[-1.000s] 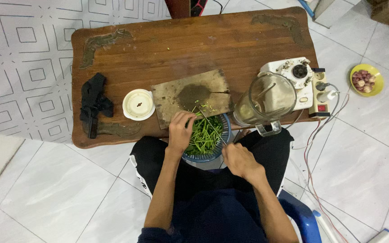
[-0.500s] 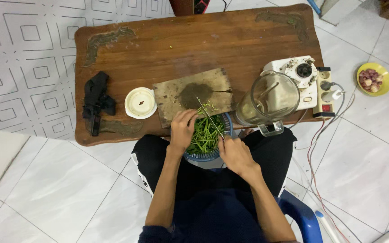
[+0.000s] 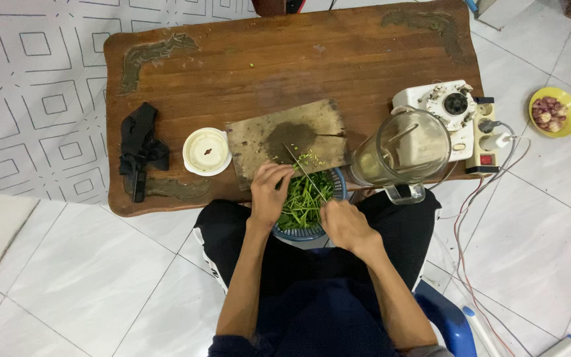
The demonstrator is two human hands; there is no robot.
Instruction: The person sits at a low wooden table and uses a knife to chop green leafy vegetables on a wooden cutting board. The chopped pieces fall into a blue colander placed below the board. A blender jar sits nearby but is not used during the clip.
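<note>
Head view: thin knife (image 3: 304, 170) (leafy greens (image 3: 304, 198))

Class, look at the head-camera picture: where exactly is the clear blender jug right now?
The blender jug stands at the table's near right edge, touching the white blender base behind it, just right of the cutting board.

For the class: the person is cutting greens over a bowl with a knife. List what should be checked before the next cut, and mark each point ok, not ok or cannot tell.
1. Right hand has a grip on the knife: ok.
2. Left hand holds the greens: ok.
3. Left fingers are away from the blade: cannot tell.
4. Blue bowl sits steady on the lap: cannot tell.
5. Cutting board lies flat on the wooden table: ok.
6. Blender jar stands away from the hands: ok.
</note>
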